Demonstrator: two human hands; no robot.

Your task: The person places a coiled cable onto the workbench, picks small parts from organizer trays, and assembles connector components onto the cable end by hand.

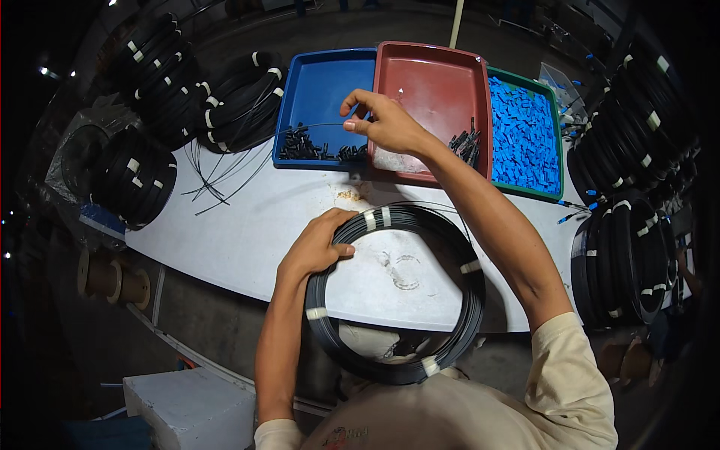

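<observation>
Overhanging tbl edge: coil in L fingers, cable in R fingers, room to L

Left of the red tray was a blue tray, right of it a green tray; in front of it, the coil was black, banded white

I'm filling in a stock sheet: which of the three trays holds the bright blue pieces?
The green tray, at the right; bright blue pieces spread across it, while the blue tray and red tray hold dark pieces.
</observation>
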